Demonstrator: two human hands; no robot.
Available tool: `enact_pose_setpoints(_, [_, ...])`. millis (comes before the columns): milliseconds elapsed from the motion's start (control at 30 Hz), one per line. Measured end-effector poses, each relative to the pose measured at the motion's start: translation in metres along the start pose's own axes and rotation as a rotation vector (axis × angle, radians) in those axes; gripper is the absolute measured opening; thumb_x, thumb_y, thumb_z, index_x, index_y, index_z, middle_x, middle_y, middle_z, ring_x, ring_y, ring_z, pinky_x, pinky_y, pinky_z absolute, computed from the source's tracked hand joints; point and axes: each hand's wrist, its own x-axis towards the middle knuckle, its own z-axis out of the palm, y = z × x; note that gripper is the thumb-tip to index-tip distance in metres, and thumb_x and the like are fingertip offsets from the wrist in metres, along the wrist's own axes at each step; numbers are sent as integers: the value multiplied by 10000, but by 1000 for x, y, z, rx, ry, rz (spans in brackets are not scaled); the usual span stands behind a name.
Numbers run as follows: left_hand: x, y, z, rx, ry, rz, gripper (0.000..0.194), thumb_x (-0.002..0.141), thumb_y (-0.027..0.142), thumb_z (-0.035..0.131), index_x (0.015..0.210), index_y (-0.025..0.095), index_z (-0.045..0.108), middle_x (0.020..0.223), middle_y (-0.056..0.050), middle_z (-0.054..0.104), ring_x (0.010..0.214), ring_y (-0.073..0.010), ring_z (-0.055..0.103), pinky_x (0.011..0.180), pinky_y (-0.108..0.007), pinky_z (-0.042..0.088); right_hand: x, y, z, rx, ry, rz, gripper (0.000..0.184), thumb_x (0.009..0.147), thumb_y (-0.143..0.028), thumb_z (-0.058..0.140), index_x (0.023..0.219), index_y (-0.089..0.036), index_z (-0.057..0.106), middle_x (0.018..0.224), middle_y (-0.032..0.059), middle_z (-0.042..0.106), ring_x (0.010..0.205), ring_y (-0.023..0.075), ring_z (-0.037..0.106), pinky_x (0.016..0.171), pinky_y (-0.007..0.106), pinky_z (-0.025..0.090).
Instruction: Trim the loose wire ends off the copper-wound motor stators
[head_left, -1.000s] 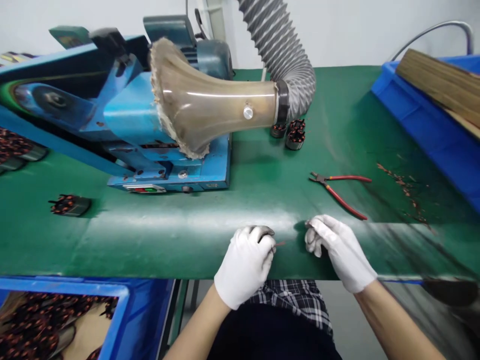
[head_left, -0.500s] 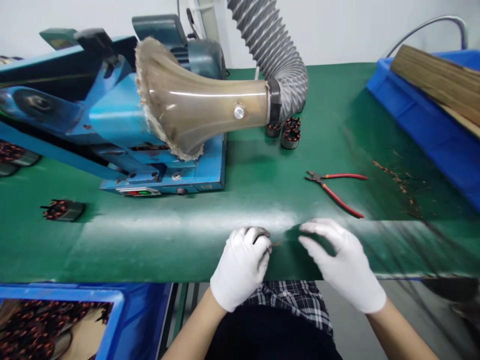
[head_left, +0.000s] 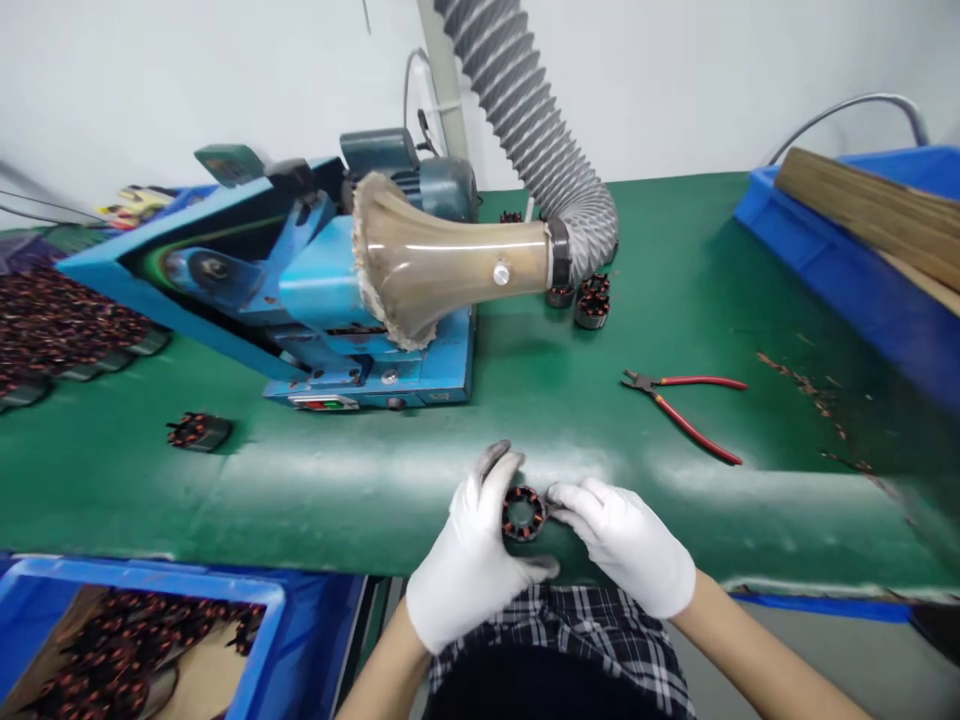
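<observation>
One ring core [head_left: 536,518] is in hand, left of and nearer than the single pair of red-handled pliers [head_left: 686,427]: dark-rimmed, copper-segmented, open-centred. Left hand [head_left: 476,550] loosely grasps it; right hand [head_left: 626,545] pinches at its edge, contents undeterminable.

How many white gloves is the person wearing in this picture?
2: one on the left hand, one on the right hand, with the copper-wound ring between them. Neither is hidden.

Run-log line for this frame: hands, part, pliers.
left hand: partly around copper-wound ring | right hand: fingers at ring's right edge | pliers: on green bench, handles spread
</observation>
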Motion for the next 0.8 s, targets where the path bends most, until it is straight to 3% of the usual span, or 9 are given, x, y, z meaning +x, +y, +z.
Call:
enact_pose_setpoints(67, [-1,-10,3,43,0,-20,813,495,169,785,1190,198,365,1297,-148,367,1206,-325,355,956,-496,361,0,-1,3,-23,30,-8,275,900,-119,325,1031,-139,566,733,59,548,572,157,536,530,257,429])
enact_pose_setpoints(167, [-3,-20,9,6,34,1,658,493,180,804,1063,221,477,1236,-94,452,1191,-298,381,980,-486,339,0,-2,0,-108,125,-66,374,831,-7,303,1023,-138,596,682,50,505,513,147,477,482,247,393])
enact_pose_setpoints(233, [-5,-19,12,-125,53,-49,657,512,166,791,1086,231,478,1256,-85,446,1163,-274,425,969,-455,369,1,-5,-8,-115,162,-86,396,808,13,305,1016,-137,607,673,49,487,515,146,453,483,247,382])
enact_pose_setpoints(333, [-7,-7,7,-413,48,-152,596,611,78,682,1140,242,460,1187,-56,521,1049,-208,535,915,-379,440,6,-11,-23,75,106,-39,341,838,-39,325,935,-151,631,679,37,468,523,128,434,486,229,369])
enact_pose_setpoints(433, [-10,7,-4,-637,71,-97,468,609,37,644,1024,229,543,1048,-27,587,952,-192,581,853,-329,481,15,-18,-35,358,10,158,249,849,-134,419,719,-172,628,653,14,459,563,123,456,539,232,376])
enact_pose_setpoints(533, [-16,13,-15,-620,150,79,241,678,80,630,875,216,604,1023,-37,571,959,-198,568,849,-327,477,22,-23,-41,688,-114,409,261,796,-182,498,536,-167,516,581,-22,415,521,109,450,510,225,360])
enact_pose_setpoints(667, [-22,13,-26,-326,140,102,550,672,95,646,1171,247,473,1210,-80,464,1185,-249,399,997,-414,357,23,-27,-44,1080,-230,664,223,754,-256,512,553,-175,461,517,-55,363,410,89,393,410,212,308])
enact_pose_setpoints(733, [-20,15,-31,-309,29,106,533,663,44,617,1133,263,493,1170,-55,502,1134,-216,451,983,-380,381,21,-28,-44,996,-211,655,213,759,-247,501,560,-173,483,516,-44,390,434,102,413,436,225,323])
enact_pose_setpoints(800, [-18,18,-34,-365,-77,130,446,657,9,586,1026,257,549,1096,-33,545,1033,-184,517,924,-328,436,18,-30,-44,741,-96,546,202,788,-213,468,611,-168,554,589,-8,466,539,131,473,531,253,363])
